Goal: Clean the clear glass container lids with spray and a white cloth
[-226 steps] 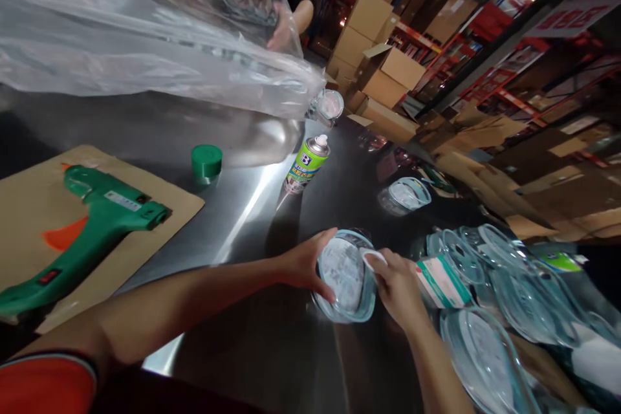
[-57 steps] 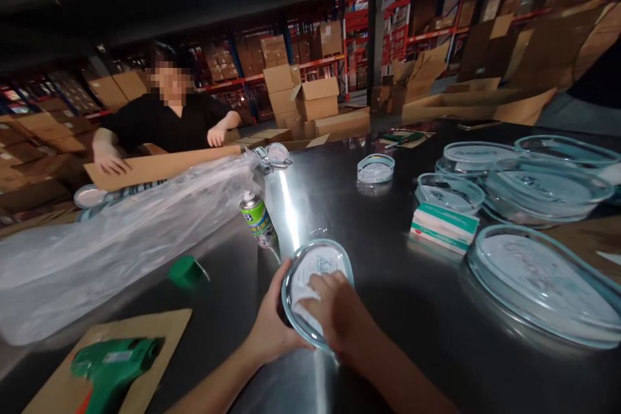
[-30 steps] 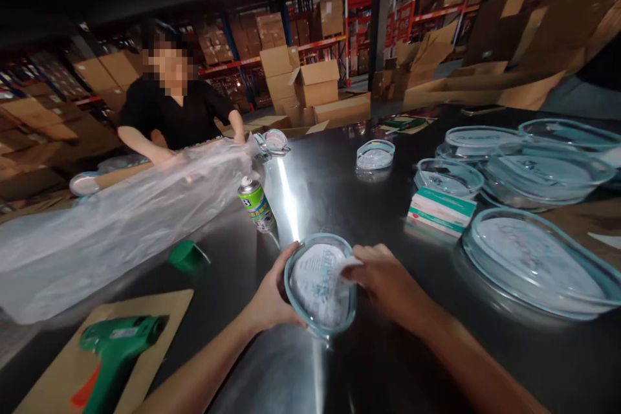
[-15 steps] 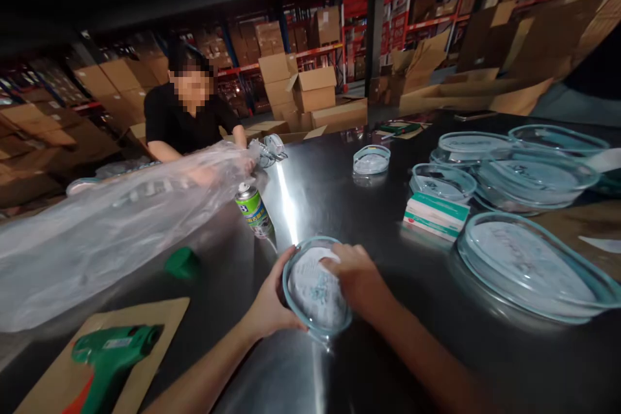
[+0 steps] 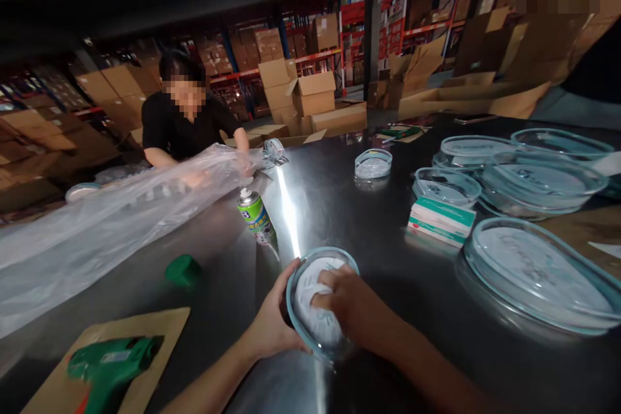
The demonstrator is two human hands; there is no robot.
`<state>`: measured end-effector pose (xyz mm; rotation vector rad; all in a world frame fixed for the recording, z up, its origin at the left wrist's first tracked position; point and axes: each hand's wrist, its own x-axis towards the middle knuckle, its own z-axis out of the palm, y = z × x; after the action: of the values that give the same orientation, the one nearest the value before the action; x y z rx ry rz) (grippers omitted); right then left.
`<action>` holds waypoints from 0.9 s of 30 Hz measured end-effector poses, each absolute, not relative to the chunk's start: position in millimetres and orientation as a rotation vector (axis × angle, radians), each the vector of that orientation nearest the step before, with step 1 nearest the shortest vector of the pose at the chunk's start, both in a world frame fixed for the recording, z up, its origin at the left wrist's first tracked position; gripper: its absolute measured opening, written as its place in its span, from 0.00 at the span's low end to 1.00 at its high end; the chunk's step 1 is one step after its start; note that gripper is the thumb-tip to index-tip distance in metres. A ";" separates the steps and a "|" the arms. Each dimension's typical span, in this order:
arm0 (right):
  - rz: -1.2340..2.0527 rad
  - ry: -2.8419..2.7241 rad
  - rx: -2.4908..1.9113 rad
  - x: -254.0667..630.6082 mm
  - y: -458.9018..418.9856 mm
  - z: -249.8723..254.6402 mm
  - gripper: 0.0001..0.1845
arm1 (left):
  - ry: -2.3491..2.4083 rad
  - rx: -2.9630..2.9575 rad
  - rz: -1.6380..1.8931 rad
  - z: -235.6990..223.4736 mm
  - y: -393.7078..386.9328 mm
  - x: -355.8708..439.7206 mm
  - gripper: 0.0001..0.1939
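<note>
My left hand (image 5: pixel 276 320) grips the side of a small oval glass dish (image 5: pixel 291 301), thumb on the near rim and fingers along the far side. White paper with blue print shows through the dish. My right hand (image 5: pixel 356 304) presses bent fingers onto the dish's face. A white wipe, plain in the earlier frames, is hard to tell from the white paper under these fingers. Beyond the dish stands a green spray can (image 5: pixel 257 217). To its left lies a green cap (image 5: pixel 183 270).
A green glue gun (image 5: pixel 114 357) lies on cardboard (image 5: pixel 167 330) at the left. Clear plastic film (image 5: pixel 97 242) covers the far left, where a person works. A green-white box (image 5: pixel 441 220) and several glass dishes (image 5: pixel 538 272) stand right. Another small dish (image 5: pixel 373 165) stands farther back.
My right hand, with the white wipe, has gone from the dish's right rim back over its face. The dish stays in my left hand. The person opposite has drawn the film over the long bundle.
</note>
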<state>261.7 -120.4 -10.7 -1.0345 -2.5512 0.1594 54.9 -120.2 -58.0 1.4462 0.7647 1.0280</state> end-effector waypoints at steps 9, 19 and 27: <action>0.155 -2.570 -1.028 265.7 -122.3 -9.1 0.09 | 0.783 1.446 1.033 -59.4 -118.9 56.0 0.69; 0.145 -2.527 -1.116 273.6 -129.0 -3.8 0.09 | 0.781 1.498 1.024 -59.3 -116.7 57.9 0.68; 0.088 -2.422 -1.300 292.0 -129.4 0.1 0.14 | 0.764 1.552 0.980 -58.9 -118.3 57.9 0.67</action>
<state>292.0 -129.4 0.1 -1.3004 -2.4216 0.0881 57.9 -118.3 -58.9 1.5525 0.7643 0.9800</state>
